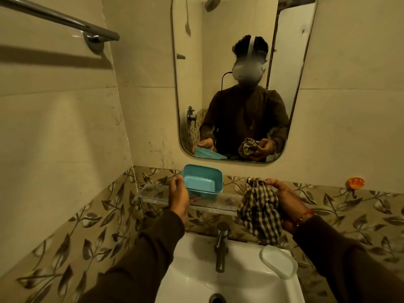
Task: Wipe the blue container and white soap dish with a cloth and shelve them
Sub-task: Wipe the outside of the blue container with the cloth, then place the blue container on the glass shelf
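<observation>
My left hand [180,194] grips the left rim of the blue container [203,182], a small rectangular tub tilted with its open side toward me, just above the glass shelf [157,201]. A bunched checked cloth [259,212] hangs from my right hand [284,201], to the right of the container and apart from it. The white soap dish [278,261] lies on the right rim of the sink, below the cloth, with nothing touching it.
A white sink [196,281] with a metal tap [221,246] sits below the shelf. A mirror [218,73] hangs above it. A towel rail [65,19] juts from the left wall. An orange hook [354,183] is fixed on the right wall.
</observation>
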Motion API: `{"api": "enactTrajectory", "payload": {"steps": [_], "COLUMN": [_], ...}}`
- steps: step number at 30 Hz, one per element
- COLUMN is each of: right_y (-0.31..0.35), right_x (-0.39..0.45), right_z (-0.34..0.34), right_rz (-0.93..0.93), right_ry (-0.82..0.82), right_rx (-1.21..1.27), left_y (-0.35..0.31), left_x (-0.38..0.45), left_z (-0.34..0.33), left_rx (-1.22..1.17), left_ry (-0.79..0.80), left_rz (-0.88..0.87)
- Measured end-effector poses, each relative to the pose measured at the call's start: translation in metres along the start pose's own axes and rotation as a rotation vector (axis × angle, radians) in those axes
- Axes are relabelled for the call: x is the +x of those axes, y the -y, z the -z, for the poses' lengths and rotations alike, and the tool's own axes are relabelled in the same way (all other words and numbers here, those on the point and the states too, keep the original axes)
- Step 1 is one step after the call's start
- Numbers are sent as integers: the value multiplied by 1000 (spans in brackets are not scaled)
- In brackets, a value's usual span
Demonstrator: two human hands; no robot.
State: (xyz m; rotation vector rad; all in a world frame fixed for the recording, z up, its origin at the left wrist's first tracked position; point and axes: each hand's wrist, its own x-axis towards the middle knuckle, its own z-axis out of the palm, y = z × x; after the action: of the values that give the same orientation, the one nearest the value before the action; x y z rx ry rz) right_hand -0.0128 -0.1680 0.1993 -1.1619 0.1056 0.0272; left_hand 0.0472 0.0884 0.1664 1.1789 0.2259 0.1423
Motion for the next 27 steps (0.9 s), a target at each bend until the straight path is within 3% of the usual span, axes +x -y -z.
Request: {"api": "enactTrajectory", "payload": {"steps": [4, 12, 20, 22, 24, 25, 27], "right_y": [-14, -57, -71, -75, -81, -85, -95], "right_x": [-8, -18, -32, -37, -44, -47, -52], "right_z": [12, 21, 54, 65, 77, 85, 102], "right_rz": [-27, -135, -199, -254, -274, -259, -229], "right_ry": [-66, -123, -131, -141, -161, -177, -247], "right_rx": [20, 27, 185, 249, 339, 384, 457], "left_y": [-8, -2, 10, 11, 22, 32, 60], "left_x": [18, 39, 50, 39, 16, -1, -38], "left_z": [-5, -8, -5, -7, -10, -13, -19], "left_rx": [123, 531, 624, 745, 800, 764, 772], "left_ry": [-6, -44, -106, -182, -218, -149, 150], "left_rz": [105, 23, -27, -215, -583, -756, -963]}}
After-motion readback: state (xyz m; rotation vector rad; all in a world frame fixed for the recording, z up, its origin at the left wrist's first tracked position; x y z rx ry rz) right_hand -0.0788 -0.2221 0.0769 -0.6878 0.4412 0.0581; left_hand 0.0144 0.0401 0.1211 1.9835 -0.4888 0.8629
